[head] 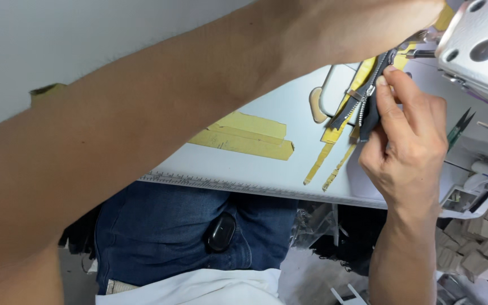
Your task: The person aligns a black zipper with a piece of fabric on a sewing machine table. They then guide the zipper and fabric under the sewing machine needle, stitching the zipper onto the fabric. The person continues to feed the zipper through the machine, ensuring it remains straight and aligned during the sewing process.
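My right hand [410, 141] pinches a dark fabric piece with a metal zipper [369, 101] at the edge of a white sewing machine table [244, 169]. The thumb and fingers press the zipper tape just below the machine's white head [481, 45]. My left forearm crosses the whole view from lower left to upper right; my left hand [391, 22] reaches to the needle area, with its fingers mostly hidden, so its grip is not visible.
Yellow tape strips [244, 138] are stuck on the table, with thinner strips [326, 164] near the front edge and a ruler scale [199, 182] along it. Green-handled snips [458, 127] lie at right. Tan fabric scraps [475, 248] are piled lower right. Blue jeans [165, 231] show below.
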